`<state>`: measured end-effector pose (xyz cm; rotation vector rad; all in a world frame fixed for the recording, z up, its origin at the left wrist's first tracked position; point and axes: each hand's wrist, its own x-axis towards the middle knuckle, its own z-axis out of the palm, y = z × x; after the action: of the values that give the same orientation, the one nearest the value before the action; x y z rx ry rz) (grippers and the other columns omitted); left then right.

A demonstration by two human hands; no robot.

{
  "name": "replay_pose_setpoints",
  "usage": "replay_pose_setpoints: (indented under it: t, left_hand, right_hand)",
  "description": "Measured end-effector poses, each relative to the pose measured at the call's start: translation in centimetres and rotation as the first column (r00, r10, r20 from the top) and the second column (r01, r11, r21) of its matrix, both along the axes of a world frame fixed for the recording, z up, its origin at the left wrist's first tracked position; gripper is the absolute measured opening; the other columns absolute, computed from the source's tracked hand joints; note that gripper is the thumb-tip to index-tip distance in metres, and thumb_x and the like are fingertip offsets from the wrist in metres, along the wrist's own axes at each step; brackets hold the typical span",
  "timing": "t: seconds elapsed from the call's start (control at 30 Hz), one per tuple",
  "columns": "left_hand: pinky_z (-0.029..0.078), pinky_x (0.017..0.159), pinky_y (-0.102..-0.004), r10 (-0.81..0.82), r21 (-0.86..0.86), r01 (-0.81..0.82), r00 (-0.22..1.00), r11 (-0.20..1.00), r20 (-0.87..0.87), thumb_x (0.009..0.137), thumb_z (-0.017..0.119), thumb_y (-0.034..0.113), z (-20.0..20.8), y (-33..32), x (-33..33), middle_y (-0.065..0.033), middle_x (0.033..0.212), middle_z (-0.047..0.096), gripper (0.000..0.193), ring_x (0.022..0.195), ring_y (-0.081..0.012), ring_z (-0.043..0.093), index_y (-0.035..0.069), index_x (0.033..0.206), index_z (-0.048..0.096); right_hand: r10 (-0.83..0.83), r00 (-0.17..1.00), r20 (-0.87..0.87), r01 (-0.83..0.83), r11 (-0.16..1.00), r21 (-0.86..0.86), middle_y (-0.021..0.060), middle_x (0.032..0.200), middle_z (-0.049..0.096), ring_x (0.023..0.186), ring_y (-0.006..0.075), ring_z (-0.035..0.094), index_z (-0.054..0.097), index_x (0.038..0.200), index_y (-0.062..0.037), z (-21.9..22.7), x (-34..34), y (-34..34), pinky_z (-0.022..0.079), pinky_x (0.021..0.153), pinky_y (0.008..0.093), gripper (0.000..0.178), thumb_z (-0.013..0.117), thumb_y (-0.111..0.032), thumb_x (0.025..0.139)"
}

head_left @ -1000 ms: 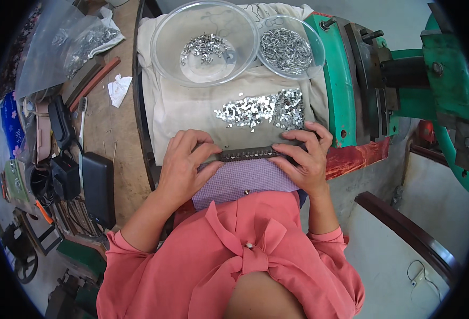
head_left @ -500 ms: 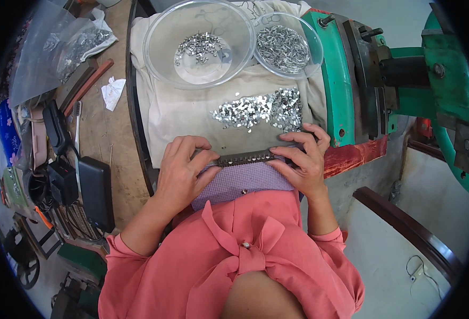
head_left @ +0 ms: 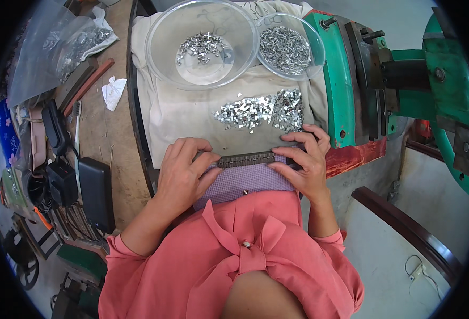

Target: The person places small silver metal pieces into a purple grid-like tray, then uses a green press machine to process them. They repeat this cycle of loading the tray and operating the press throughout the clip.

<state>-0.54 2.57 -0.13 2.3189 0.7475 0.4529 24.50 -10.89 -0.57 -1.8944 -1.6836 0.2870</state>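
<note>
A dark slotted metal bar [head_left: 246,159] lies level at the near edge of the cloth, over a purple woven cloth [head_left: 245,179]. My left hand [head_left: 187,167] pinches its left end between thumb and fingers. At the other end, the thumb and fingers of my right hand [head_left: 304,159] close on the bar. Beyond the bar, a pile of small shiny metal discs [head_left: 261,112] spreads over the beige cloth [head_left: 176,117]. Whether small parts sit in the bar's slots is too fine to tell.
A large clear bowl [head_left: 154,58] holds small metal pieces; a smaller clear bowl [head_left: 319,63] beside it holds many metal pins. To the right stands a green machine [head_left: 336,85]. On the wooden table at left lie a black case [head_left: 96,194], a toothbrush [head_left: 77,127] and crumpled paper [head_left: 113,93].
The bar has tilted slightly between my hands, so its slotted face shows more and the bright spots along it are dimmer. Both hands keep their hold.
</note>
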Motion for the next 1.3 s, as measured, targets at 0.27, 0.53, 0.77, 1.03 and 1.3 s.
replay_pose_setpoints:
  t: [0.27,0.53,0.77,1.03,1.3]
  left_hand:
    - [0.047,0.081,-0.0414,-0.006,-0.007,0.006,1.000,1.000,0.003,0.066,0.084,0.011,0.1,0.2,-0.1,-0.0089,0.104,0.062,0.032,0.096,-0.0310,0.058,0.006,0.094,0.071]
    - [0.047,0.083,-0.0411,-0.012,-0.020,0.012,1.000,1.000,-0.003,0.067,0.084,0.010,0.1,0.3,-0.1,-0.0092,0.105,0.062,0.031,0.098,-0.0312,0.058,0.005,0.095,0.070]
    - [0.046,0.082,-0.0410,-0.012,-0.036,0.012,1.000,0.999,-0.015,0.067,0.083,0.009,0.0,0.3,0.0,-0.0088,0.105,0.061,0.031,0.097,-0.0301,0.057,0.005,0.095,0.070]
    - [0.046,0.082,-0.0392,-0.013,-0.013,0.012,1.000,1.000,-0.024,0.066,0.083,0.006,0.1,0.1,0.0,-0.0096,0.105,0.062,0.033,0.096,-0.0299,0.057,0.005,0.095,0.070]
    - [0.046,0.079,-0.0392,-0.009,-0.024,0.008,1.000,1.000,-0.026,0.066,0.083,0.006,0.1,0.1,0.0,-0.0097,0.104,0.062,0.032,0.095,-0.0297,0.056,0.005,0.096,0.069]
  right_hand:
    - [0.113,0.967,0.229,-0.118,0.993,0.010,-0.0052,0.109,0.067,0.122,0.0283,0.050,0.076,0.084,-0.0189,1.9,-0.5,0.8,0.033,0.102,0.0447,0.018,0.085,-0.019,0.068]
    - [0.104,0.984,0.146,-0.113,0.992,0.053,-0.0029,0.110,0.067,0.119,0.0294,0.053,0.073,0.084,-0.0144,1.8,1.4,2.5,0.034,0.101,0.0444,0.016,0.082,-0.013,0.072]
    - [0.192,0.974,0.118,-0.189,0.981,-0.041,-0.0003,0.109,0.066,0.119,0.0291,0.053,0.075,0.087,-0.0105,2.2,2.5,4.4,0.037,0.100,0.0436,0.015,0.081,-0.012,0.074]
    - [-0.067,0.995,0.074,0.066,0.998,0.012,0.0036,0.111,0.066,0.115,0.0308,0.052,0.077,0.093,-0.0107,2.2,0.1,-0.1,0.039,0.096,0.0435,0.018,0.080,-0.009,0.075]
    - [-0.210,0.977,0.031,0.210,0.978,-0.003,0.0022,0.115,0.066,0.118,0.0307,0.050,0.080,0.099,-0.0159,-0.1,-3.1,-2.3,0.037,0.099,0.0432,0.026,0.082,-0.010,0.074]
